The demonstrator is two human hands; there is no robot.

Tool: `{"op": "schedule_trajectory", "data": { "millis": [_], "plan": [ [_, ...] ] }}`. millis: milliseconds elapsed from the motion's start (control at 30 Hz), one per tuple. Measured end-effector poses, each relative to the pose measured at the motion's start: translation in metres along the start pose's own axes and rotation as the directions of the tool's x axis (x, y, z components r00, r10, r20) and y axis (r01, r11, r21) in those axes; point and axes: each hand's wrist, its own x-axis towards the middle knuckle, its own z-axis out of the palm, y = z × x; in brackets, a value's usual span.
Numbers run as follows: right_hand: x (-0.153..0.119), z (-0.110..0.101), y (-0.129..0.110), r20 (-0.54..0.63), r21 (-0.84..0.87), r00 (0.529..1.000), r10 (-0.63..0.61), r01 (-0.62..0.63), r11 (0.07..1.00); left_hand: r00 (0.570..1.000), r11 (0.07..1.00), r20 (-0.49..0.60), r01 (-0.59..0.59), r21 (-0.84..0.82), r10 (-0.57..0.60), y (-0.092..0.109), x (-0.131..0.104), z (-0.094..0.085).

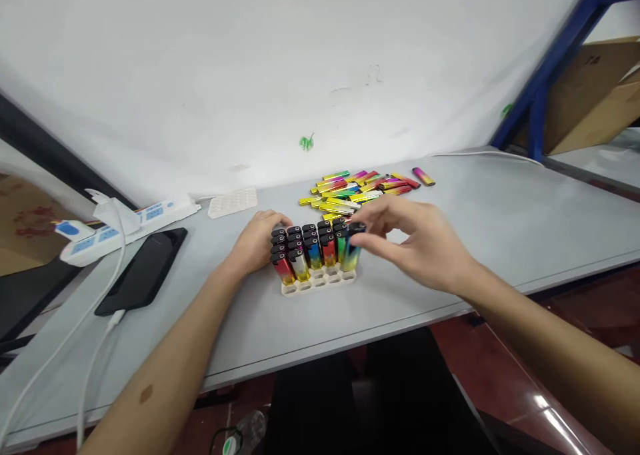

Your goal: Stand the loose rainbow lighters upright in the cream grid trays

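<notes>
Upright lighters [313, 252] with black tops and shiny coloured bodies stand in rows in a white tray with round holes [320, 282]. The front row of holes holds no lighters. My right hand [410, 238] pinches a blue-and-yellow lighter [352, 254] between thumb and fingers, upright at the tray's right end. My left hand [260, 238] is curled around the back left corner of the tray, against the lighters; its fingertips are partly hidden behind them. Behind the tray, a loose pile of lighters [345, 194] lies on the grey table [450, 242].
At the back left lies a second white holed tray [233, 202]. Further left are a power strip [150, 215] with plugs and a black phone [143, 272] with a white cable [116, 318]. A white wall [250, 75] borders the table. One purple-yellow lighter [423, 176] lies apart.
</notes>
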Motion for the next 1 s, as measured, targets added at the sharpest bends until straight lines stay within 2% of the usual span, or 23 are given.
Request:
{"op": "schedule_trajectory", "data": {
  "millis": [67, 167, 333, 467, 667, 767, 833, 900, 1000],
  "plan": [
    [0.004, 0.012, -0.009, 0.061, -0.115, 0.992, -0.114, 0.120, 0.986, 1.000, 1.000, 0.000, -0.018, 0.007, 0.018, 0.000, 0.000, 0.000],
    [0.006, 0.029, -0.013, 0.134, -0.270, 0.973, -0.188, 0.218, 0.938, 0.999, 0.999, -0.001, -0.036, -0.009, 0.036, 0.001, -0.002, 0.000],
    [0.005, 0.043, -0.011, 0.163, -0.365, 0.969, -0.186, 0.234, 0.901, 0.998, 0.997, -0.011, -0.060, -0.043, 0.060, 0.004, -0.005, -0.001],
    [0.005, 0.043, -0.013, 0.155, -0.403, 0.975, -0.158, 0.209, 0.891, 0.999, 0.998, 0.003, -0.053, -0.029, 0.053, 0.004, -0.005, -0.001],
    [0.008, 0.040, -0.016, 0.180, -0.428, 0.965, -0.191, 0.252, 0.868, 0.998, 0.998, 0.004, -0.057, -0.038, 0.057, 0.003, -0.005, -0.001],
    [0.015, 0.031, -0.018, 0.121, -0.418, 0.976, -0.178, 0.213, 0.883, 0.998, 0.998, -0.005, -0.057, -0.041, 0.057, 0.002, -0.005, 0.000],
    [0.023, 0.022, -0.013, 0.034, -0.450, 0.990, -0.138, 0.139, 0.882, 0.999, 0.998, -0.005, -0.051, -0.041, 0.051, 0.001, -0.004, 0.000],
    [0.031, 0.010, 0.004, -0.066, -0.502, 0.995, -0.072, 0.029, 0.864, 0.999, 0.998, 0.003, -0.047, -0.034, 0.047, 0.000, -0.003, 0.001],
    [0.036, -0.009, 0.050, -0.161, -0.542, 0.986, 0.041, -0.123, 0.831, 0.999, 0.999, 0.017, -0.047, -0.021, 0.047, -0.001, -0.003, 0.001]
  ]
}}
